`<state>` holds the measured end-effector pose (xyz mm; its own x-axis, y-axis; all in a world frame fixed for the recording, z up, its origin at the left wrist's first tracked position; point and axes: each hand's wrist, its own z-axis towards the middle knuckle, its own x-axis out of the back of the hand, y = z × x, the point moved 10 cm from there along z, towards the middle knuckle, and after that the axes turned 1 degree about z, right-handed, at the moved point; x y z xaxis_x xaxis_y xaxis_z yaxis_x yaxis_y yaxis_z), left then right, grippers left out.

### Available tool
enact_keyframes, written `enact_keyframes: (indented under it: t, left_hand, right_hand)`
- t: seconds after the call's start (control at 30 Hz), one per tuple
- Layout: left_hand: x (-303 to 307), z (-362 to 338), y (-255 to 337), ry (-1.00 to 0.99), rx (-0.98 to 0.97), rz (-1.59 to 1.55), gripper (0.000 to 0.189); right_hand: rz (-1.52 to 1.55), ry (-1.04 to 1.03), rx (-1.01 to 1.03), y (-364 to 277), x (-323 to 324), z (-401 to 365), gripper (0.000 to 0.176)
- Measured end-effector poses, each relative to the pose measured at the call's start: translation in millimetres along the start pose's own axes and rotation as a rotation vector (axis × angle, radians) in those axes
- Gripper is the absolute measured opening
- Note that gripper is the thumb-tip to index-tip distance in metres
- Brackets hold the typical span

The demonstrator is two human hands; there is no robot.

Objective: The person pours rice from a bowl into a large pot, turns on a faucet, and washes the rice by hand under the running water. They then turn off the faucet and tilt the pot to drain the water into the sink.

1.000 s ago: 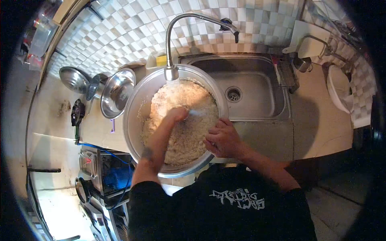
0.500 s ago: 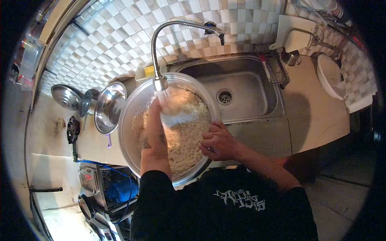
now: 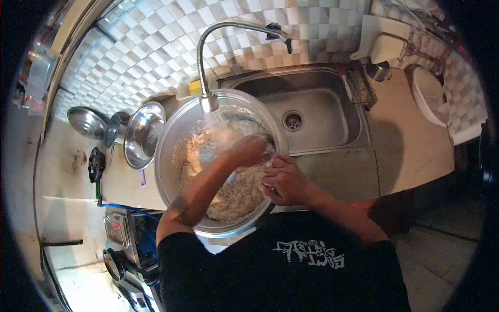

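A large round basin [image 3: 171, 151] stands at the sink's left edge, with wet pale grains [image 3: 236, 195] that look like rice inside. My left hand [image 3: 253, 149] is in the basin at its right side, low over the grains; its fingers are blurred and partly hidden. My right hand [image 3: 285, 180] grips the basin's right rim, fingers curled over it. Above the basin hangs the spray head [image 3: 209, 103] of a flexible metal faucet [image 3: 200, 52]. Water sprays from it onto the grains, left of my left hand.
The steel sink [image 3: 317, 122] with its drain lies right of the basin. Metal bowls [image 3: 145, 136] stand on the left, near a gas burner [image 3: 96, 165]. A wire rack [image 3: 359, 88], a metal cup [image 3: 378, 71] and a white tub [image 3: 430, 96] are at the right.
My left hand has swept from under the spray at the back of the basin to its right side, near my right hand. My right hand keeps its hold on the rim.
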<state>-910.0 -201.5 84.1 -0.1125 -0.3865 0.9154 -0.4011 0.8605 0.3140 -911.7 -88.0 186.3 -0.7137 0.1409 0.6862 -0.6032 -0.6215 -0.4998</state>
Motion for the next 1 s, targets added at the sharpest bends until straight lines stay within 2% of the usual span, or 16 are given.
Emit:
enact_keyframes:
  t: [0.07, 0.17, 0.23, 0.33, 0.37, 0.43, 0.5, 0.57, 0.7, 0.77, 0.83, 0.87, 0.97, 1.0]
  left_hand:
    - [-5.7, 22.1, -14.8, 0.215, -0.209, 0.272, 0.029]
    - [-15.9, 23.7, -118.6, -0.09, 0.345, 0.273, 0.031]
    - [-62.4, 0.2, -199.2, 0.446, -0.312, 0.405, 0.031]
    - [-28.6, -75.9, -216.1, -0.044, 0.449, 0.328, 0.032]
    - [-93.2, -102.3, -301.6, -0.039, 0.633, -0.033, 0.036]
    - [-89.3, -155.0, -332.0, -0.058, 0.819, -0.379, 0.041]
    - [-78.3, -192.2, -336.7, -0.067, 0.985, -0.731, 0.045]
    - [-14.6, -198.1, -301.7, -0.055, 1.184, -0.646, 0.044]
    - [14.2, -61.9, -314.0, 0.276, 0.372, -0.375, 0.033]
    - [21.1, -1.6, -263.7, 0.342, 0.142, -0.057, 0.029]
    - [39.7, 44.3, -133.8, 0.138, 0.307, -0.013, 0.026]
    - [1.5, 61.2, -94.5, 0.05, 0.071, -0.082, 0.027]
    - [-85.4, 22.8, 5.6, -0.142, -0.055, 0.137, 0.032]
    - [-80.2, -5.7, 33.1, -0.099, -0.22, 0.179, 0.035]
  right_hand:
    - [-0.043, -0.034, -0.026, -0.8, -5.2, -2.0, 0.011]
    - [-0.032, 0.003, -0.046, 1.6, -7.2, -2.7, 0.01]
    - [-0.036, 0.004, -0.049, -0.8, -3.2, 1.5, 0.009]
    - [-0.021, 0.052, -0.047, 0.4, -0.9, 1.6, 0.011]
    - [-0.011, 0.079, -0.045, 0.5, -0.2, 0.7, 0.012]
    - [0.008, 0.057, -0.049, 0.7, -1.5, 0.2, 0.012]
    - [0.009, 0.036, -0.046, 0.9, -1.9, 0.0, 0.011]
    - [-0.004, 0.007, -0.034, 0.4, -2.9, 0.1, 0.008]
    - [0.023, -0.047, -0.021, -0.8, -2.3, 1.7, 0.009]
    - [0.056, -0.045, -0.015, 1.0, -4.0, 1.2, 0.009]
    - [0.016, -0.031, -0.007, 1.7, -4.1, 2.7, 0.01]
    - [0.003, -0.024, -0.001, 0.4, -4.4, 2.6, 0.011]
    - [-0.022, -0.027, 0.002, -3.2, -2.6, 0.5, 0.012]
    - [-0.019, -0.021, -0.004, -3.4, -3.1, -1.1, 0.012]
